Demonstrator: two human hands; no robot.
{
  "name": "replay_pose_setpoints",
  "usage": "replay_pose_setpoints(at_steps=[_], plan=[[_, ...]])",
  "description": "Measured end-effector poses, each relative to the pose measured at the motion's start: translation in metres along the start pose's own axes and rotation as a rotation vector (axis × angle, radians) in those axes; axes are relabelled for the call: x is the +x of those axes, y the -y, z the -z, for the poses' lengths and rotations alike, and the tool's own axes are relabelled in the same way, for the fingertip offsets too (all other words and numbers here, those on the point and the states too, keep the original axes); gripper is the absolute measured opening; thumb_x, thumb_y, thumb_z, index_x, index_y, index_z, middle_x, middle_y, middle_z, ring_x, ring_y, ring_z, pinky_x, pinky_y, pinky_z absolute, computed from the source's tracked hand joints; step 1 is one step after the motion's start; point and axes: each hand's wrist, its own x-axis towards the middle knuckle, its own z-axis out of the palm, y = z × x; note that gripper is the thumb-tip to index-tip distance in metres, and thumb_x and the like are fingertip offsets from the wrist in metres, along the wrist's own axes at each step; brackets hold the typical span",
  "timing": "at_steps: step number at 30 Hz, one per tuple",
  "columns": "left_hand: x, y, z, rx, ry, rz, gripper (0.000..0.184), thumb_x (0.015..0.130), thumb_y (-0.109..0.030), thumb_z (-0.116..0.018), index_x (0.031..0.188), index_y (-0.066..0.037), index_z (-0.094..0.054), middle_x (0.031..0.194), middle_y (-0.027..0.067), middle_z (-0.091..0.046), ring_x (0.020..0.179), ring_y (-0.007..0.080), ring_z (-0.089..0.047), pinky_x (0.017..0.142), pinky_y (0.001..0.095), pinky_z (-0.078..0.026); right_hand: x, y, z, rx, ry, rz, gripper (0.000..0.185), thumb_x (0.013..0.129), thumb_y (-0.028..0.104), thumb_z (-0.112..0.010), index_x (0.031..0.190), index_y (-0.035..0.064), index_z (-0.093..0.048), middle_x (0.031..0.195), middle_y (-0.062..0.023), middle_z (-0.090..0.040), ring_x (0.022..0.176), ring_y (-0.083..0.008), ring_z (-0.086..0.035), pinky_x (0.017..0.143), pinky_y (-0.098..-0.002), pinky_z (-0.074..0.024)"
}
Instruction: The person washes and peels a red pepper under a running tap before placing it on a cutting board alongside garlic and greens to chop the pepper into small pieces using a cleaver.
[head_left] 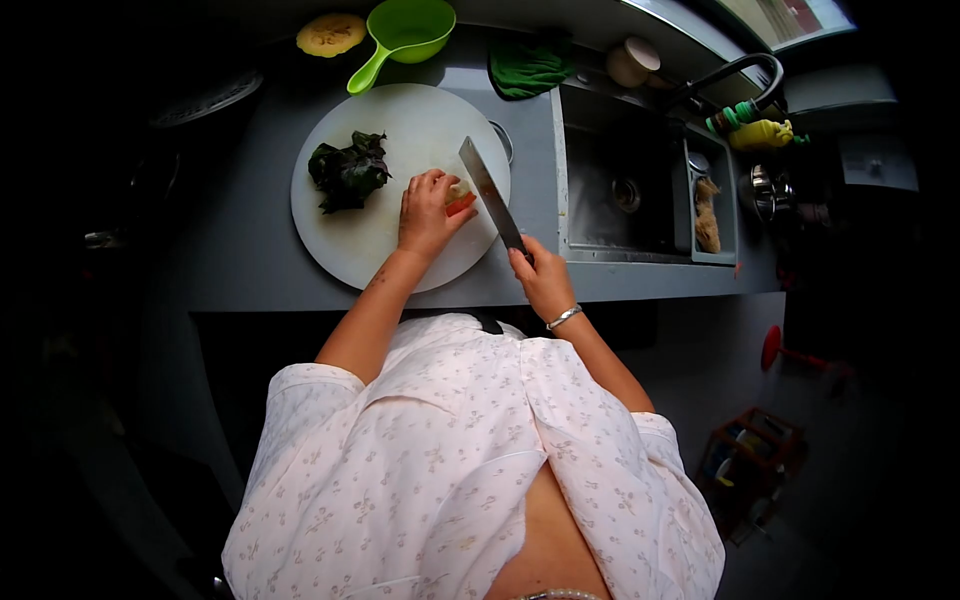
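Note:
My left hand rests on the round white cutting board, fingers curled over a small pale and orange-red piece of food whose kind I cannot make out. Around the handle of a kitchen knife my right hand is closed. The broad blade points up and left, just right of the food; whether it touches the board is unclear. A bunch of dark purple-green leaves lies on the left part of the board, apart from both hands.
Behind the board are a green ladle-like scoop and a cut yellow squash half. A green cloth lies by the sink. A dark faucet, a yellow bottle and a grey basin stand right.

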Motion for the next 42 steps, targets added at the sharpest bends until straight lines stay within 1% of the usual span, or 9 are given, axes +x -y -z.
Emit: replay_pose_setpoints(at_steps=[6,9,11,20,23,30,32,36,42], plan=[[-0.004,0.003,-0.004,0.014,-0.049,-0.022,0.031,0.070,-0.020,-0.074,0.098,-0.011,-0.064,0.110,0.0065,-0.057,0.106,0.0279,-0.050,0.090,0.0394,-0.041,-0.002,0.011,0.008,-0.098,-0.008,0.070,0.027,0.086,0.021,-0.056,0.108,0.0057,-0.061,0.069,-0.0176,-0.062,0.062,-0.0341,-0.060,0.058,-0.0391,-0.0465],[-0.002,0.006,-0.009,0.048,-0.076,-0.029,0.024,0.073,-0.017,-0.071,0.095,-0.011,-0.065,0.109,0.0065,-0.058,0.104,0.0289,-0.052,0.088,0.0393,-0.041,0.005,0.007,0.002,-0.267,-0.085,0.215,0.023,0.087,0.019,-0.055,0.105,0.0057,-0.060,0.064,-0.0154,-0.059,0.056,-0.0290,-0.059,0.055,-0.0363,-0.0453],[-0.004,0.005,-0.013,0.073,-0.092,-0.022,0.022,0.073,-0.016,-0.071,0.094,-0.012,-0.065,0.109,0.0061,-0.058,0.103,0.0289,-0.052,0.088,0.0392,-0.041,0.009,0.009,0.004,-0.348,-0.066,0.222,0.024,0.085,0.019,-0.054,0.105,0.0066,-0.060,0.070,-0.0184,-0.061,0.065,-0.0376,-0.059,0.059,-0.0416,-0.0471],[-0.001,-0.011,-0.019,0.139,-0.130,0.083,0.023,0.070,-0.015,-0.071,0.091,-0.010,-0.063,0.107,0.0057,-0.059,0.103,0.0285,-0.052,0.087,0.0389,-0.042,0.041,-0.007,0.016,-0.360,0.092,0.264,0.020,0.085,0.017,-0.052,0.098,0.0036,-0.058,0.072,-0.0234,-0.060,0.069,-0.0428,-0.058,0.064,-0.0484,-0.0461],[-0.002,-0.013,-0.026,0.174,-0.180,0.112,0.024,0.069,-0.017,-0.072,0.090,-0.009,-0.062,0.106,0.0065,-0.058,0.103,0.0280,-0.051,0.088,0.0391,-0.041,0.052,-0.009,0.022,-0.384,0.170,0.281,0.025,0.086,0.019,-0.052,0.106,0.0054,-0.058,0.075,-0.0232,-0.062,0.071,-0.0417,-0.060,0.065,-0.0480,-0.0477],[-0.006,-0.023,-0.027,0.261,-0.200,0.267,0.024,0.070,-0.019,-0.070,0.091,-0.010,-0.062,0.103,0.0061,-0.056,0.103,0.0266,-0.051,0.088,0.0388,-0.041,0.051,-0.001,0.048,-0.263,0.148,0.296,0.026,0.086,0.021,-0.053,0.106,0.0069,-0.060,0.073,-0.0226,-0.062,0.070,-0.0410,-0.060,0.065,-0.0463,-0.0482],[-0.008,-0.025,-0.027,0.275,-0.204,0.276,0.024,0.071,-0.020,-0.070,0.091,-0.010,-0.062,0.103,0.0059,-0.055,0.103,0.0263,-0.051,0.088,0.0388,-0.041,0.060,0.001,0.053,-0.307,0.100,0.408,0.024,0.087,0.018,-0.052,0.107,0.0064,-0.059,0.067,-0.0204,-0.058,0.062,-0.0386,-0.058,0.059,-0.0404,-0.0464],[-0.011,-0.026,-0.027,0.261,-0.251,0.252,0.026,0.072,-0.023,-0.070,0.093,-0.010,-0.062,0.107,0.0060,-0.056,0.103,0.0262,-0.051,0.087,0.0394,-0.041,0.070,0.008,0.055,-0.336,0.196,0.424,0.022,0.086,0.018,-0.053,0.103,0.0063,-0.060,0.069,-0.0203,-0.060,0.065,-0.0390,-0.058,0.060,-0.0428,-0.0463],[-0.010,-0.024,-0.032,0.271,-0.290,0.268,0.028,0.075,-0.028,-0.070,0.094,-0.010,-0.062,0.107,0.0064,-0.058,0.103,0.0270,-0.052,0.086,0.0404,-0.042,0.079,0.003,0.039,-0.474,0.207,0.427,0.020,0.085,0.019,-0.053,0.101,0.0077,-0.060,0.073,-0.0206,-0.062,0.069,-0.0396,-0.059,0.063,-0.0454,-0.0472]])
